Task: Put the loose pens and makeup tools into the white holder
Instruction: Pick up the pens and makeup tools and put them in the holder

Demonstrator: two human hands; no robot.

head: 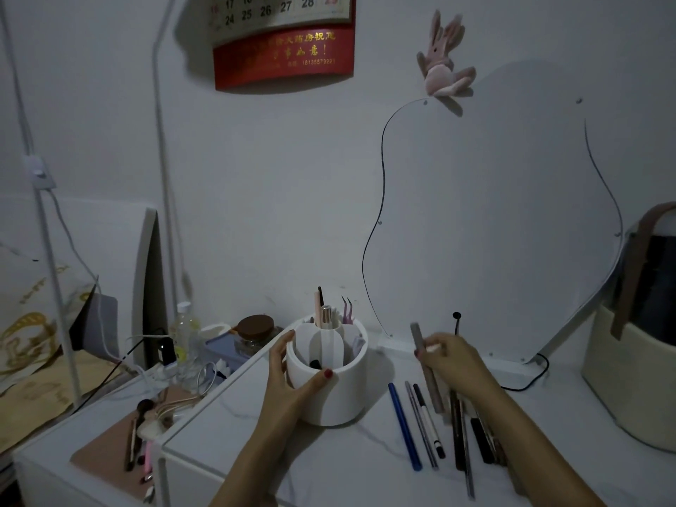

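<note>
The round white holder [334,397] stands on the white tabletop, divided into compartments. A pink tube, a thin dark tool and purple tweezers stick up from its far side. My left hand [289,378] wraps around its left wall, thumb on the near rim. My right hand [451,364] is to the right of the holder and grips a grey-brown pencil [426,367] that points up and away. Below that hand lie several loose pens: a blue pen [404,428], a grey one [420,424], a white marker [431,422] and dark pencils [459,437].
A wavy mirror [494,221] leans on the wall behind. A cream and dark bag [636,342] stands at the right. Left of the holder sit a brown-lidded jar [256,333], a clear bottle [184,334], cables and a lower shelf holding brushes [141,429].
</note>
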